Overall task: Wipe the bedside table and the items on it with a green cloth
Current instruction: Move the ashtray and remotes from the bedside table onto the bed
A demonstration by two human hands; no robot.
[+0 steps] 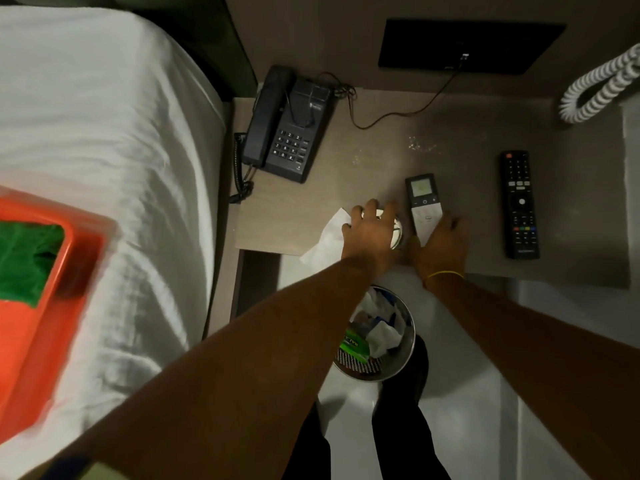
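Observation:
The bedside table (363, 143) is a pale wood top beside the bed. My left hand (370, 230) lies over a round shiny object (396, 230) at the table's front edge, fingers curled around it. A white tissue (325, 240) sits just left of that hand, hanging over the edge. My right hand (440, 244) rests on the lower end of a white air-conditioner remote (422, 206). The green cloth (27, 258) lies in an orange tray (52, 306) on the bed, away from both hands. A black telephone (287, 126) stands at the back left.
A black TV remote (519, 202) lies at the right of the table. Small crumbs (420, 143) dot the middle. A metal waste bin (377, 334) with rubbish stands on the floor below the edge. A white coiled cord (602, 84) hangs at far right.

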